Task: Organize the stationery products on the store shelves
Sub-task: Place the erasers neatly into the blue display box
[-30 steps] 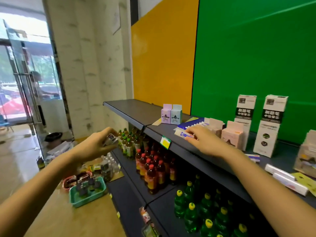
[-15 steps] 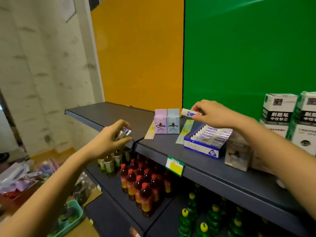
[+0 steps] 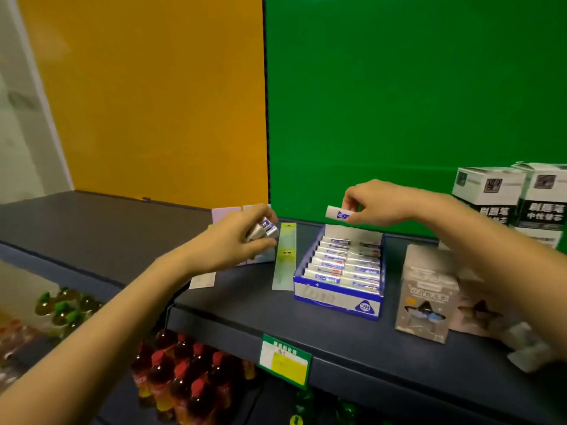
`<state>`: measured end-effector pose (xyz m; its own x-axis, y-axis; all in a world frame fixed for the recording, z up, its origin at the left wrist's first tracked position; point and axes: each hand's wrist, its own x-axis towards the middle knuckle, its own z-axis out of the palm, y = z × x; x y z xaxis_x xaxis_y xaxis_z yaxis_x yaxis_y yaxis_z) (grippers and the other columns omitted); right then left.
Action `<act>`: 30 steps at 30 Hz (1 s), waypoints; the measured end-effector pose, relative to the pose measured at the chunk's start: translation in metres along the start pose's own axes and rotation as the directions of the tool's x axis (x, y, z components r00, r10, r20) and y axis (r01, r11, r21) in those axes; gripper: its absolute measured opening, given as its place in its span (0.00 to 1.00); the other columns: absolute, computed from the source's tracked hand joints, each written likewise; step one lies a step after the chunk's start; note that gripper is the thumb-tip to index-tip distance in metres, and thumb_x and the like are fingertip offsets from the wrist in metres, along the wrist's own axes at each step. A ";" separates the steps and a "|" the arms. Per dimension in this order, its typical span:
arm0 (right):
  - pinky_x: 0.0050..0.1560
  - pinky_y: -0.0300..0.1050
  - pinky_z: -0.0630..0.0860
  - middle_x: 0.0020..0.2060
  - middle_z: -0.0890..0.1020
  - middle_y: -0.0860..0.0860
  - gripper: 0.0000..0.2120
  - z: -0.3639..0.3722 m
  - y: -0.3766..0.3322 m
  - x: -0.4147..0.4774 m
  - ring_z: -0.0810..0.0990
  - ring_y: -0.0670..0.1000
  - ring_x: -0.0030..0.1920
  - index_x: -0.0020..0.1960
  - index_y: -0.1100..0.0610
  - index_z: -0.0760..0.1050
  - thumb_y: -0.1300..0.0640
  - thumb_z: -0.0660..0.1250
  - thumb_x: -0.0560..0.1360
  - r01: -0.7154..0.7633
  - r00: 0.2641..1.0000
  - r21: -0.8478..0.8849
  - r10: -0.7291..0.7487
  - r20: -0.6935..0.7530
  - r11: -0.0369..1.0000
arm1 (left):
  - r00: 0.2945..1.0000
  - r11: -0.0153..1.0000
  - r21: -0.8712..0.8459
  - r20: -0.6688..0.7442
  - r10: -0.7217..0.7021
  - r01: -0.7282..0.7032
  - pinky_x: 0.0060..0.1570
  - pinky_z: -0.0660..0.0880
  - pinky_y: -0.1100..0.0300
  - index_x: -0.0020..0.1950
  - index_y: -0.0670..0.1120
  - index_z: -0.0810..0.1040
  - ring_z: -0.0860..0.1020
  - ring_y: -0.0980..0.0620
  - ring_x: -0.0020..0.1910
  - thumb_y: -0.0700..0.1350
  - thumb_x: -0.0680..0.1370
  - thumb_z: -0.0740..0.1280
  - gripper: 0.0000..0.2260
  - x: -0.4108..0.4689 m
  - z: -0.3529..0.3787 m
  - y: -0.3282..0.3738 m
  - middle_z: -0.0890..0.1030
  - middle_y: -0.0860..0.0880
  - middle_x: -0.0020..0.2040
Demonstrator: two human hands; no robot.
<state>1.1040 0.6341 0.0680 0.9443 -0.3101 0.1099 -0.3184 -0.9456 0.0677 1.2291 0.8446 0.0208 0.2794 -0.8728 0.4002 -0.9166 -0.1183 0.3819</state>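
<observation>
Backdrop is a flat matte green panel [image 3: 399, 102] and an orange panel [image 3: 147, 102], butted at a vertical seam. Below them runs a smooth dark grey shelf [image 3: 239, 311]. A green-framed price tag [image 3: 285, 361] with a yellow patch is clipped to its front lip; we can't read the print. The lower shelf holds plastic bottles [image 3: 171, 381] with red caps and dark liquid.

Far right we see tall white cartons [image 3: 487, 191] with black bands and white Chinese characters, too blurred to read reliably. Nearer stands a grey cardboard carton [image 3: 426, 299] with a star-shaped window. At centre is a blue-and-white cardboard display box [image 3: 336, 297], open-topped, with a "2B" badge on the front corner. It is packed with rows of glossy wrapped boxed erasers [image 3: 340, 265]. Just left of it a long flat pale-green strip pack [image 3: 285, 256] lies on the shelf.

Right hand [image 3: 380, 205]: thumb and fingers [image 3: 349, 199] pinch a single eraser [image 3: 337, 213], white with a blue mark, in the air above the box's back edge. Left hand [image 3: 230, 243]: fingers are curled round an eraser bundle [image 3: 264, 229], over the shelf left of the strip pack and in front of two pastel boxes [image 3: 225, 213].

Versus half a second back, the left hand has moved from the shelf's front edge in over the shelf and now covers the pastel boxes. The right hand still holds its eraser above the box.
</observation>
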 end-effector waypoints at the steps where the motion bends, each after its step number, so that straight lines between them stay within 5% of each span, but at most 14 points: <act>1: 0.54 0.47 0.71 0.56 0.79 0.56 0.12 0.001 0.003 0.000 0.76 0.56 0.55 0.57 0.59 0.73 0.56 0.64 0.75 -0.017 1.000 -0.008 0.017 0.015 1.000 | 0.999 0.999 0.011 0.012 0.031 -0.031 0.37 0.72 0.64 0.58 0.44 0.70 0.73 0.55 0.36 0.45 0.77 0.64 0.12 0.008 0.004 -0.001 0.76 0.46 0.47; 10: 0.47 0.42 0.69 0.54 0.79 0.53 0.13 0.012 0.014 0.004 0.74 0.50 0.47 0.55 0.58 0.74 0.55 0.68 0.72 -0.225 0.965 0.015 0.221 0.140 0.974 | 0.972 0.975 -0.049 0.084 0.218 -0.215 0.31 0.66 0.69 0.56 0.45 0.68 0.71 0.60 0.34 0.47 0.75 0.66 0.13 0.072 0.032 -0.018 0.74 0.51 0.42; 15: 0.50 0.46 0.74 0.53 0.81 0.51 0.14 0.015 0.008 0.018 0.78 0.54 0.52 0.54 0.54 0.77 0.53 0.69 0.70 -0.300 0.935 -0.101 0.313 0.168 0.949 | 0.966 0.966 -0.095 0.074 0.246 -0.239 0.34 0.67 0.63 0.55 0.44 0.69 0.72 0.51 0.37 0.46 0.75 0.67 0.13 0.094 0.044 -0.023 0.78 0.48 0.45; 20: 0.51 0.47 0.76 0.54 0.81 0.49 0.17 0.022 0.010 0.030 0.78 0.54 0.54 0.55 0.52 0.77 0.53 0.71 0.67 -0.318 0.904 -0.214 0.364 0.226 0.924 | 0.972 0.966 -0.152 0.077 0.222 -0.209 0.42 0.72 0.53 0.55 0.44 0.69 0.76 0.45 0.42 0.46 0.75 0.67 0.12 0.106 0.056 -0.029 0.80 0.43 0.49; 30: 0.48 0.46 0.75 0.54 0.80 0.52 0.17 0.041 0.017 0.039 0.78 0.55 0.54 0.55 0.53 0.77 0.52 0.72 0.67 -0.298 0.905 -0.273 0.362 0.223 0.915 | 0.966 0.962 -0.140 0.079 0.247 -0.235 0.39 0.69 0.57 0.54 0.45 0.69 0.75 0.48 0.40 0.46 0.75 0.67 0.12 0.114 0.063 -0.036 0.80 0.45 0.48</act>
<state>1.1387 0.6022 0.0332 0.7583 -0.6447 -0.0969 -0.5954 -0.7453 0.2999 1.2760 0.7200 0.0001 0.0208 -0.9094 0.4154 -0.9071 0.1575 0.3903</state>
